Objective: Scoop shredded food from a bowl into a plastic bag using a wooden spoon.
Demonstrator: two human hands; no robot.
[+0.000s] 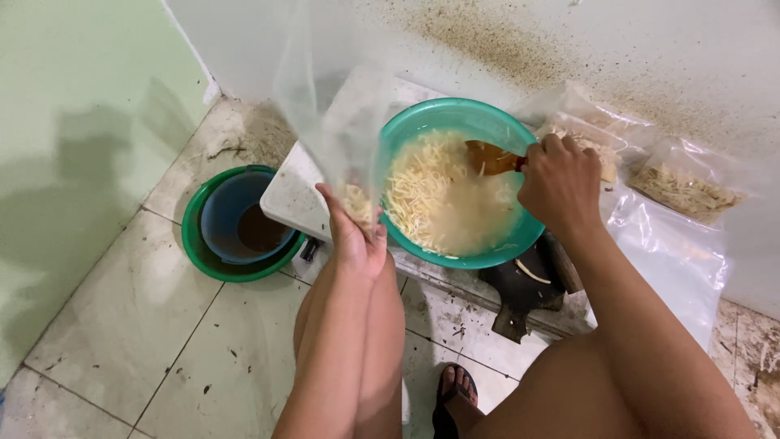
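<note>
A: What sits at the left of the frame?

B: A green basin [213, 258] on the tiled floor [146, 341], with a blue bowl [236, 213] of dark liquid nested inside it.

A: And toward the centre?

B: The left hand [356, 236] pinches the bottom of a clear plastic bag [329, 106] that stands upward; a small heap of pale shredded strands lies in the bag just above the fingers. Just right of it, a teal bowl [406, 130] on a low white worktop [288, 195] holds more shreds [422, 191] in cloudy liquid.

A: The right side?

B: The right hand [561, 183] is clenched on a brown wooden spoon [490, 157] dipped into the bowl. Farther right, filled clear bags [682, 189] lie by the wall.
</note>
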